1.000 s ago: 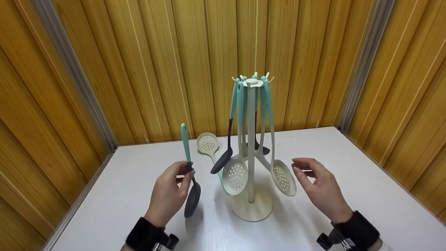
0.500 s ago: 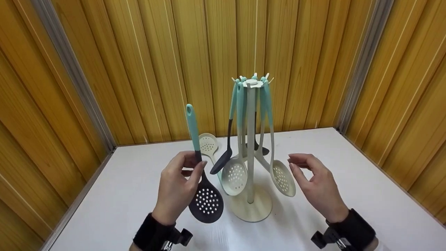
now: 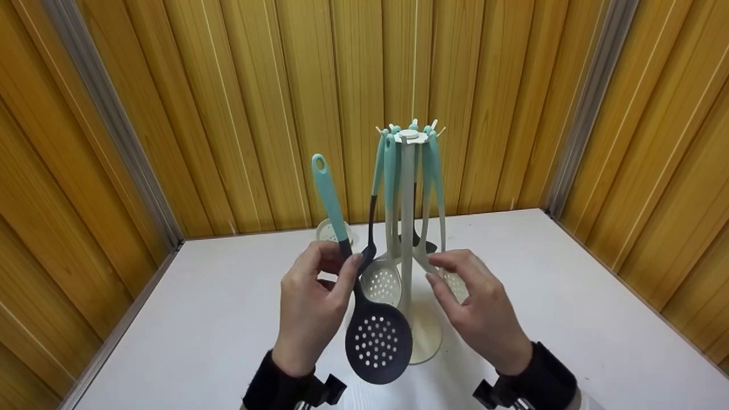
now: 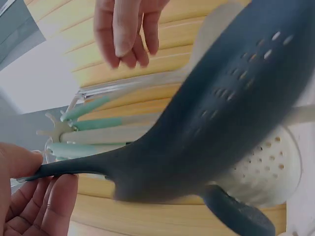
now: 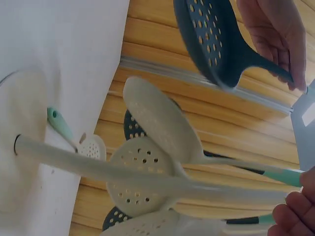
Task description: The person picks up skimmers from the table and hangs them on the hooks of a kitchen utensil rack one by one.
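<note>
My left hand [image 3: 316, 307] pinches a black skimmer [image 3: 379, 341] by the dark neck just below its teal handle. The skimmer is held up, handle tilted left, its perforated bowl in front of the utensil stand [image 3: 408, 228]. My right hand [image 3: 481, 307] hovers at the right of the stand, thumb and forefinger bent towards each other with a gap between, holding nothing. It partly hides a hanging beige slotted spoon [image 3: 453, 282]. In the left wrist view the black skimmer [image 4: 206, 118] fills the middle, and the right hand [image 4: 130, 29] shows at the top.
Several teal-handled utensils hang from the stand's hooks, including a beige skimmer [image 3: 383, 283] and a black utensil [image 3: 370, 250]. Another beige skimmer [image 5: 92, 147] lies on the white table [image 3: 228, 319] behind. Wood-patterned walls [image 3: 285, 114] enclose the table's back and sides.
The left hand has moved right and nearer the stand, turning the skimmer so its perforated bowl faces the camera. The right hand has moved left towards the stand.
</note>
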Demonstrator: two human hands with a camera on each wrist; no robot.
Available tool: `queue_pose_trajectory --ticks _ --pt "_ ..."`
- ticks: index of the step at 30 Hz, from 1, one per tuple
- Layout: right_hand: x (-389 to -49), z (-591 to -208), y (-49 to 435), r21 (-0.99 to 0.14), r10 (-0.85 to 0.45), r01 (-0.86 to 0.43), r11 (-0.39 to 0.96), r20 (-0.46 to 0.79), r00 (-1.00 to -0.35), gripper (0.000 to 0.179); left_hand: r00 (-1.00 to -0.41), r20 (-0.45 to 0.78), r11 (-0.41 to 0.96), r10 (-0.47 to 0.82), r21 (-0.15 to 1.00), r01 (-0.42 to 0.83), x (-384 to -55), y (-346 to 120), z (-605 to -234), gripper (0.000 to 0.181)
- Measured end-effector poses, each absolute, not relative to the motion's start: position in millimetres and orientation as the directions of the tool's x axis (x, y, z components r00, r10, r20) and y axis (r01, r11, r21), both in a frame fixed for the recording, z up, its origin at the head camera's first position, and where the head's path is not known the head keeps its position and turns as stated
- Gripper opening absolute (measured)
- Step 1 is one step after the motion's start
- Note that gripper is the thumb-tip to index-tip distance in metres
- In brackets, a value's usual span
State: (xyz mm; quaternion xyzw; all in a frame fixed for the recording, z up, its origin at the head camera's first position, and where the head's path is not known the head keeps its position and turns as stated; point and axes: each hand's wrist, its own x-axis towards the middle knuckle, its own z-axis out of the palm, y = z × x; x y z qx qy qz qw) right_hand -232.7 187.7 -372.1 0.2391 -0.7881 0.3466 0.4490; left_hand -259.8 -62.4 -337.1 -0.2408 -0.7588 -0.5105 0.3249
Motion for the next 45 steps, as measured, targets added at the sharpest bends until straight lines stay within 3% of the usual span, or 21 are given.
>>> queue_pose_trajectory --ticks 11,17,26,34,45 --pt "-232.0 -381.7 146.0 -0.472 -0.217 -0.655 0.59 0.689 -0.692 0.022 -0.676 0.73 0.376 0.1 0.601 0.705 -252.2 -43.3 -343.7 0.017" --pt "-230.3 -384.5 139.6 -0.454 -0.219 -0.679 0.577 0.715 -0.664 0.017 -0.677 0.729 0.336 0.096 0.617 0.712 -247.3 -38.7 -343.0 0.018" --pt "-231.9 -371.6 154.7 -0.53 -0.059 -0.606 0.594 0.722 -0.689 0.013 -0.589 0.806 0.353 0.06 0.535 0.768 -246.6 -37.1 -341.3 0.015" --pt "-234.5 -360.1 165.3 -0.568 0.065 -0.524 0.635 0.715 -0.696 0.01 -0.577 0.814 0.376 0.07 0.514 0.771 -248.8 -40.5 -340.4 0.02" --pt "-236.8 -357.7 166.7 -0.637 0.107 -0.45 0.626 0.642 -0.759 0.006 -0.584 0.808 0.383 0.081 0.515 0.767 -249.2 -41.2 -342.6 0.018"
